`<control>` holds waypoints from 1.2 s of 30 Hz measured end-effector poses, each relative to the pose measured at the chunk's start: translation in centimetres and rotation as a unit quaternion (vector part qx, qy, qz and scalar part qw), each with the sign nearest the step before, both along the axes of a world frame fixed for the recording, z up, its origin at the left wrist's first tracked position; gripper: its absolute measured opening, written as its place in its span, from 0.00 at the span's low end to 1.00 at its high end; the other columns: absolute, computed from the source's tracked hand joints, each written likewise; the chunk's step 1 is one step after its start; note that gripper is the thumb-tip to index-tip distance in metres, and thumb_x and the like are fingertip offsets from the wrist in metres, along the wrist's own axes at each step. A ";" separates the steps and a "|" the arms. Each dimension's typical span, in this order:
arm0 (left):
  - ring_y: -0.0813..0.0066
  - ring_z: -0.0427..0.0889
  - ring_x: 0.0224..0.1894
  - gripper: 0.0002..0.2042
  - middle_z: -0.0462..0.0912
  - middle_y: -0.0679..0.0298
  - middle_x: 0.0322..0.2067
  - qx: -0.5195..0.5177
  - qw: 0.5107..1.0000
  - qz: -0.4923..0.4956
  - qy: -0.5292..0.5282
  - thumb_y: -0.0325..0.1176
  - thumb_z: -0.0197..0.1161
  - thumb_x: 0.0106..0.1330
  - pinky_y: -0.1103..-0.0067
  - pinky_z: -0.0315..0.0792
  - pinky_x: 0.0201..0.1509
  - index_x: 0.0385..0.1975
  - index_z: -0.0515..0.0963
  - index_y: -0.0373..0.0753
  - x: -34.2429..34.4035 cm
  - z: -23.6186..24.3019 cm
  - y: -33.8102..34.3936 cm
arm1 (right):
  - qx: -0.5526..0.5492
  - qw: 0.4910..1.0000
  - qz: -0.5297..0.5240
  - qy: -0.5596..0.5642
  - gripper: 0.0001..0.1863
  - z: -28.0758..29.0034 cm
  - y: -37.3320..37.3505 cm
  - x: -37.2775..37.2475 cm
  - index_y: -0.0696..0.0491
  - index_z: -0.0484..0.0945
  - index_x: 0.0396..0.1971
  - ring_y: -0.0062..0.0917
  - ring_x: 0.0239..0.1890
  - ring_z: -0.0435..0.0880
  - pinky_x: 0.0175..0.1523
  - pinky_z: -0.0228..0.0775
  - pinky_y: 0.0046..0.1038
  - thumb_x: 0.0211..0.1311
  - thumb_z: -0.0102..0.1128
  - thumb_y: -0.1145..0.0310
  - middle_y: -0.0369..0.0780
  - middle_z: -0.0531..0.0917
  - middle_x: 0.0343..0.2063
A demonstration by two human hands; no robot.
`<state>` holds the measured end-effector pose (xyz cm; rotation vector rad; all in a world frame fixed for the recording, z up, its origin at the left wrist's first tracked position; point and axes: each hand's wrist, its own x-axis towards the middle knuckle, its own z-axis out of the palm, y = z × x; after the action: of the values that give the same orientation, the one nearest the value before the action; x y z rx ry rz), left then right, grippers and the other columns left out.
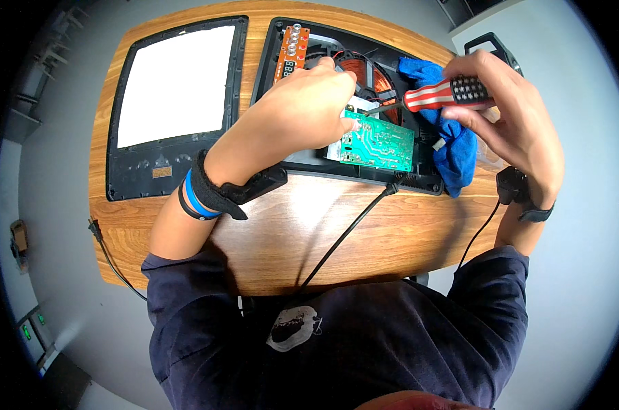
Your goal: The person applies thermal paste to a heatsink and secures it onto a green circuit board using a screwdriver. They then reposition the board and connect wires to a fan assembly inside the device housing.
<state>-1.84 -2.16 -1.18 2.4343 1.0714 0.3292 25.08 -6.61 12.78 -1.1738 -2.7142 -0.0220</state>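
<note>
The green circuit board [384,147] was in the near right part of the open black casing [354,33], which lay right of the middle of the wooden desk [268,232], close to its far edge. The left hand [316,96] was bent over the left end of the board, with its thumb against the left corner; its other fingers were partly hidden, so I could not tell if it really gripped the board. The right hand [524,113] was closed around the handle of a screwdriver [429,96] with stars and stripes. The screwdriver pointed to the left, and its tip was at the far edge of the board; whether it touched, I could not tell.

Behind the board a copper coil [354,67] was seen, and a small orange board [292,55] stood at the casing's far left corner. A blue cloth [459,160] lay over the casing's right side. From the casing's near side a black cord [350,231] ran to the near edge of the desk. Toward the far left corner lay a flat cover [176,89], white with black border.
</note>
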 end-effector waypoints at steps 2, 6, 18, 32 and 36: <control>0.45 0.87 0.57 0.26 0.82 0.46 0.56 -0.013 1.000 -0.003 -0.009 0.41 0.76 0.71 0.57 0.79 0.66 0.64 0.80 0.33 0.0 0.1 0.1 | 0.018 0.998 -0.060 -0.018 0.21 -0.1 -0.5 -0.1 0.52 0.82 0.52 0.36 0.40 0.92 0.46 0.83 0.36 0.67 0.77 0.58 0.41 0.89 0.42; 0.44 0.87 0.56 0.26 0.81 0.46 0.56 -0.004 1.000 0.003 0.000 0.40 0.76 0.71 0.57 0.79 0.66 0.64 0.80 0.33 0.0 -0.1 0.1 | -0.009 1.000 -0.025 -0.011 0.22 0.4 0.3 -0.3 0.55 0.82 0.54 0.38 0.44 0.91 0.46 0.85 0.38 0.61 0.79 0.67 0.41 0.87 0.47; 0.45 0.85 0.58 0.26 0.81 0.46 0.56 0.007 1.000 -0.007 -0.015 0.41 0.75 0.72 0.57 0.76 0.68 0.65 0.80 0.34 -0.1 -0.3 -0.2 | 0.052 0.992 0.010 -0.112 0.25 0.7 1.5 1.7 0.52 0.82 0.51 0.43 0.34 0.90 0.40 0.81 0.39 0.68 0.77 0.49 0.44 0.90 0.36; 0.44 0.88 0.54 0.28 0.82 0.46 0.55 0.009 1.000 0.009 -0.017 0.43 0.76 0.72 0.59 0.81 0.63 0.65 0.79 0.33 -0.1 -0.4 -0.2 | 0.102 0.987 -0.007 -0.123 0.16 0.6 -2.2 -1.2 0.51 0.83 0.46 0.33 0.34 0.92 0.35 0.84 0.32 0.60 0.80 0.68 0.35 0.87 0.42; 0.43 0.88 0.54 0.27 0.83 0.45 0.54 0.019 0.999 0.004 -0.025 0.43 0.77 0.72 0.59 0.81 0.62 0.63 0.79 0.33 0.0 -0.7 -0.1 | 0.149 0.977 0.033 -0.151 0.15 0.4 -3.1 -2.1 0.52 0.83 0.43 0.30 0.36 0.91 0.35 0.85 0.32 0.59 0.78 0.72 0.36 0.86 0.41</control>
<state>-1.88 -2.28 -1.91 2.4436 1.0619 0.4143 22.94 -9.71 13.17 -1.0645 -2.8643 -0.6250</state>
